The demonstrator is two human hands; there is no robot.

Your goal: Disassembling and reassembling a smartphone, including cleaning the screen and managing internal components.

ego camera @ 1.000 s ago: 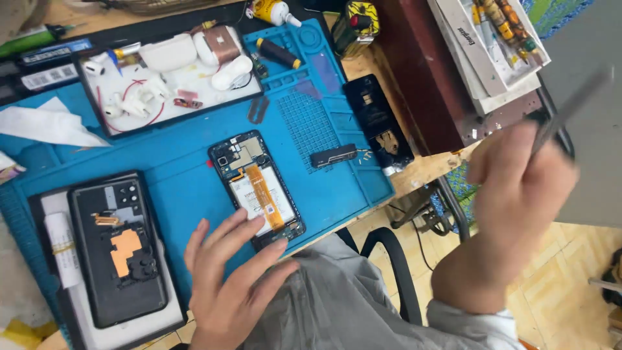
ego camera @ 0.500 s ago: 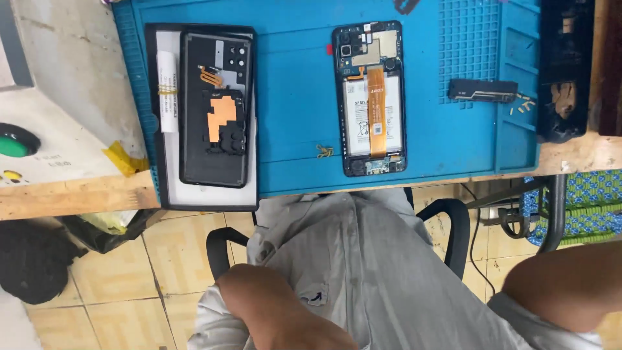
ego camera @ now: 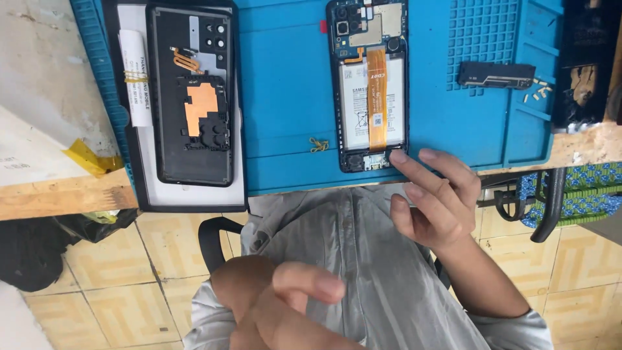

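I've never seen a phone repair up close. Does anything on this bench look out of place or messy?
Mostly tidy. A few tiny screws lie loose on the blue mat beside a small black part, and a yellow rubber band sits stray near the opened phone, whose bottom corner the right hand touches.

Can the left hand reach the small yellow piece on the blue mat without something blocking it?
Probably yes. The left hand hovers low over the lap, and the small yellow piece lies on bare blue mat near its front edge, with nothing between them.

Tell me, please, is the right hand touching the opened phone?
Touching: the head view shows the right hand with a fingertip resting on the opened phone at its bottom corner.
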